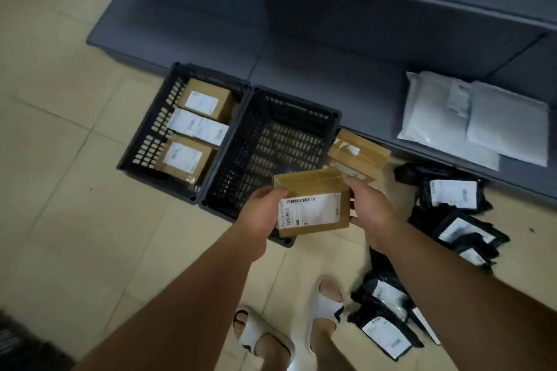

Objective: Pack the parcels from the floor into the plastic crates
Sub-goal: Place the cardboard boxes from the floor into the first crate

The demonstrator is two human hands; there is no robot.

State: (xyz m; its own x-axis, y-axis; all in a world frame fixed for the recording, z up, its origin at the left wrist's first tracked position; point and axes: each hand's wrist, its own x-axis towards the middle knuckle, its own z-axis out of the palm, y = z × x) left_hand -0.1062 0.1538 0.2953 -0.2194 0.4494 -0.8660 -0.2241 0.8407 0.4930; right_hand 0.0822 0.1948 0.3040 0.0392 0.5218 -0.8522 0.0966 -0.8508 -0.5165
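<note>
I have my left hand (261, 210) and right hand (371, 210) clasping the labelled brown cardboard parcel (313, 202) over the empty black plastic crate's (241, 141) near corner, so lowering it inside comes next.

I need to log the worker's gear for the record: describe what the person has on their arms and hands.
Nothing is worn: the left hand and right hand are bare, with no gloves, rings, watch or wristbands showing. Both forearms are uncovered up to the frame edge, so no sleeves are visible.
</note>
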